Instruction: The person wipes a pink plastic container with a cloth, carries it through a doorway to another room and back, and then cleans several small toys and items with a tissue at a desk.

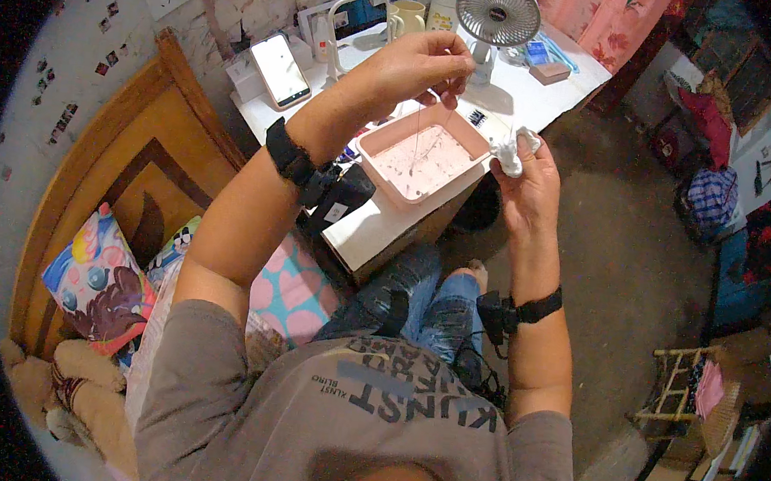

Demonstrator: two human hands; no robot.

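Note:
Above a shallow pink plastic tray (395, 188), my left hand (426, 66) is raised with thumb and fingers pinched together. Thin dark strands (417, 135) hang from those fingertips down into the tray; they look like thread or fine chain, too fine to tell. Small dark bits lie scattered on the tray's pale bottom. Beside the tray's right end, my right hand (537, 187) grips a crumpled white tissue or cloth (508, 156) between thumb and fingers.
The tray rests on a white desk (350, 231). A lit phone (280, 70) leans at the desk's left, and a small fan (497, 16) stands behind. A cream mug (410, 17) and a small pink box (550, 72) are farther back. Near my left wrist sits a black box (350, 193).

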